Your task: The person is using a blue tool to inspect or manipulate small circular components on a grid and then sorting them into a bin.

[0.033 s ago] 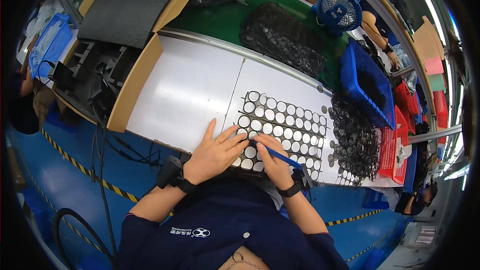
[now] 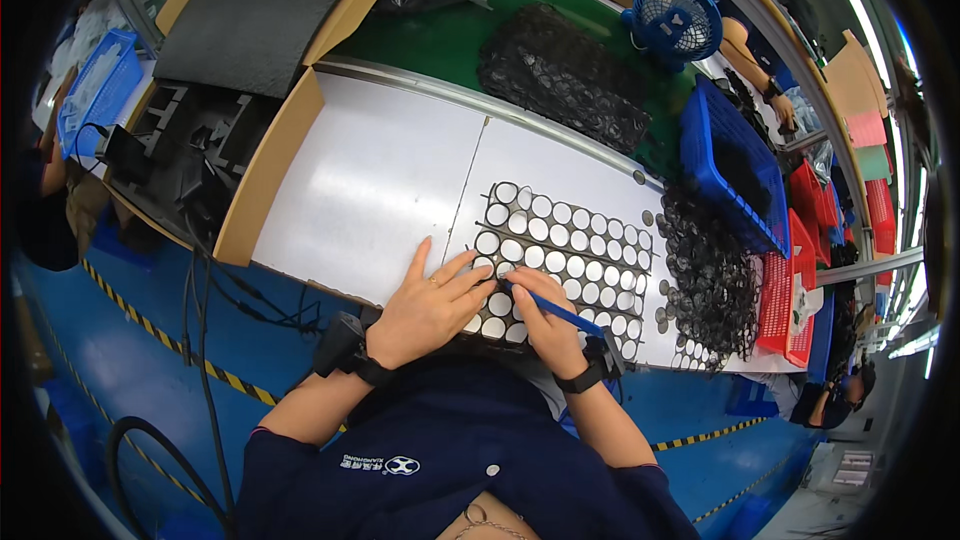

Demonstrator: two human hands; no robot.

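Observation:
A black lattice of joined round rings (image 2: 590,240), with a white circle in each, lies flat on the white worktop (image 2: 360,160) in front of me. My left hand (image 2: 430,295) rests on its near left corner, fingers stretched out and thumb spread away. Beside it, my right hand (image 2: 545,325) is closed around a slim blue pen-like tool (image 2: 570,315). The tool's tip points at the rings by my left fingertips; the tip itself is hidden by my fingers. I cannot tell whether the white circles are discs or the worktop showing through.
Right of the lattice lies a heap of black ring parts (image 2: 705,275), with a blue crate (image 2: 740,170) and a red basket (image 2: 785,300) beyond. Black parts (image 2: 565,75) lie on the green surface near a blue fan (image 2: 677,20). A cardboard box (image 2: 270,175) stands left.

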